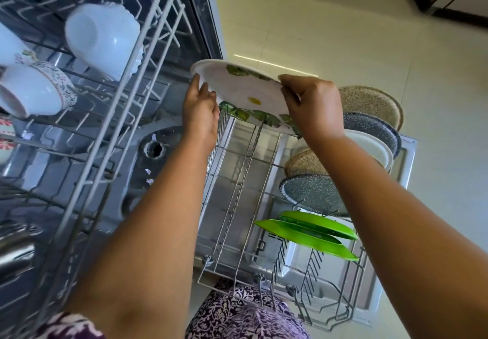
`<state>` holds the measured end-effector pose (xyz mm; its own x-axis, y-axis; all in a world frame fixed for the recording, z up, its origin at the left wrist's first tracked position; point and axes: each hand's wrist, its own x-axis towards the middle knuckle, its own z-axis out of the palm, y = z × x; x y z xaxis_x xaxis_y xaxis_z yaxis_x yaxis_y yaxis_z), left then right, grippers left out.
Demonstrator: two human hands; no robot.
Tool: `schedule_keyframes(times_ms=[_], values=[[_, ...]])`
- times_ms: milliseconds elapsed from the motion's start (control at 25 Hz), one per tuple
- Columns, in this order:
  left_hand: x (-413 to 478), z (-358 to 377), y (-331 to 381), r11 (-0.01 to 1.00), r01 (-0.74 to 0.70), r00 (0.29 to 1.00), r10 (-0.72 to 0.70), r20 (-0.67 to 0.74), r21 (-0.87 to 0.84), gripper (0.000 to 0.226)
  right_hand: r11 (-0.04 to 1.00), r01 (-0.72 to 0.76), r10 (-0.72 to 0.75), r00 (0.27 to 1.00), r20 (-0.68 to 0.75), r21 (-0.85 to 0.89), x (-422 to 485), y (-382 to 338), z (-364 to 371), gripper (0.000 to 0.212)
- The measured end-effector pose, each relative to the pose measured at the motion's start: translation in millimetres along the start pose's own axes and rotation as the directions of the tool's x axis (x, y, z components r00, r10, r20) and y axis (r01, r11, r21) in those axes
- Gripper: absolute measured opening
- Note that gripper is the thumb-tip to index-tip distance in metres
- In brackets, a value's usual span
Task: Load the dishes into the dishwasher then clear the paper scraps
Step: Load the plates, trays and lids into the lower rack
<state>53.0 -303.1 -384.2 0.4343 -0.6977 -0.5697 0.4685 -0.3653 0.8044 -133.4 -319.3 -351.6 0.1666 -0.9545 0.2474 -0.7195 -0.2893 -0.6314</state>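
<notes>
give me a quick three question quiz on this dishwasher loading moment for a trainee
1. True or false: the left hand and the right hand both hold the leaf-print plate by its rim.
2. Fill in: the two green dishes stand on edge in the ____ rack.
3. The white mug lies in: A the upper rack; B a sink; C on the floor.

Key: 1 true; 2 lower, the lower rack; 3 A.
</notes>
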Motion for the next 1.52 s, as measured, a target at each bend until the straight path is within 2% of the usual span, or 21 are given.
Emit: schedule_keyframes(times_ms=[120,240,400,520,680,880,1240,1360,1520], values=[[-13,-1,-8,0.999,0.039,0.999,-0.039,-0.017,-0.008,0.052,0.999,-0.053,0.053,0.999,0.009,-0.011,-15,-1,-1,0.035],[-29,-5,-14,0.997,0.064,0.998,-0.064,-0.01,0.039,0.036,0.984,-0.178,0.178,0.984,-0.008,0.016,-37,-5,-7,0.045],[-62,-10,-21,0.985,0.126,0.992,-0.126,-0.007,0.115,0.019,0.944,-0.324,0.326,0.945,-0.021,0.062,-75,-20,-21,0.046],[-86,-23,-34,0.973,0.157,0.988,-0.156,-0.02,0.166,0.019,0.933,-0.355,0.354,0.935,0.034,0.055,-110,-36,-31,0.047],[-125,-43,-33,0.968,0.163,0.986,-0.152,-0.07,0.192,0.02,0.918,-0.39,0.373,0.911,0.178,0.07,-142,-58,-49,0.045],[-184,-49,2,0.962,0.096,0.995,-0.085,-0.053,0.257,0.019,0.953,-0.3,0.277,0.923,0.269,0.047,-157,-91,-101,0.043],[-322,-59,132,0.939,-0.178,0.981,0.145,0.132,0.294,0.022,0.99,-0.121,0.088,0.937,0.337,0.077,-165,-174,-215,0.041],[-362,-85,168,0.91,-0.241,0.97,0.221,0.097,0.338,0.021,0.991,-0.005,-0.04,0.942,0.332,0.135,-162,-205,-232,0.04],[-422,-126,188,0.802,-0.282,0.959,0.216,0.183,0.527,0.024,0.962,0.085,-0.188,0.896,0.401,0.26,-155,-249,-243,0.042]])
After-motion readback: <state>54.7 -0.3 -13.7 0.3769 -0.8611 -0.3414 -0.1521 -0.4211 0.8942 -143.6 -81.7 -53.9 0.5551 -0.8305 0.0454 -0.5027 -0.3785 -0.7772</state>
